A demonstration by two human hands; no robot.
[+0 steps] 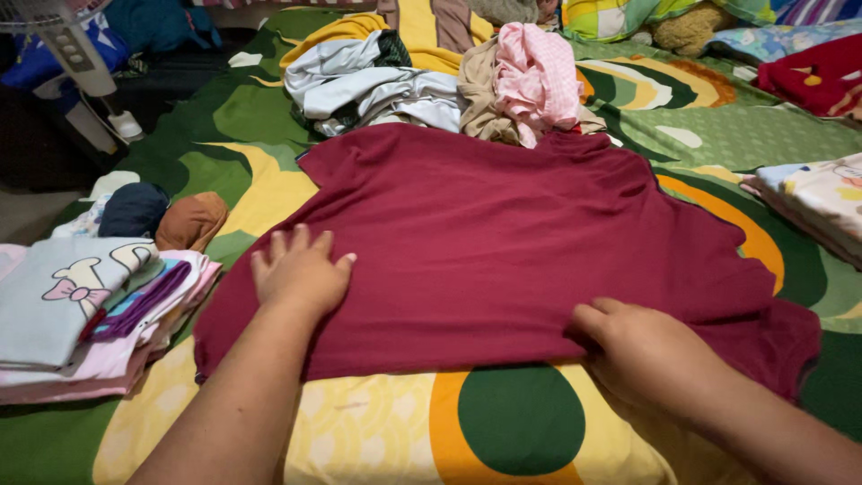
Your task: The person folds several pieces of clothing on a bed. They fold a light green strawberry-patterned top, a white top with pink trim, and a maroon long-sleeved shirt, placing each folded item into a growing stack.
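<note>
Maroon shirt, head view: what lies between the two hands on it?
Only the flat maroon cloth shirt itself. In the head view the left hand presses flat on it, the right hand grips its near edge; nothing else lies on the stretch between them.

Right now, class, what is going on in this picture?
A person has a maroon shirt spread flat on a patterned bedsheet. The left hand presses flat on it; the right hand grips its near edge. A folded stack lies to the left, an unfolded pile beyond the shirt.
</note>
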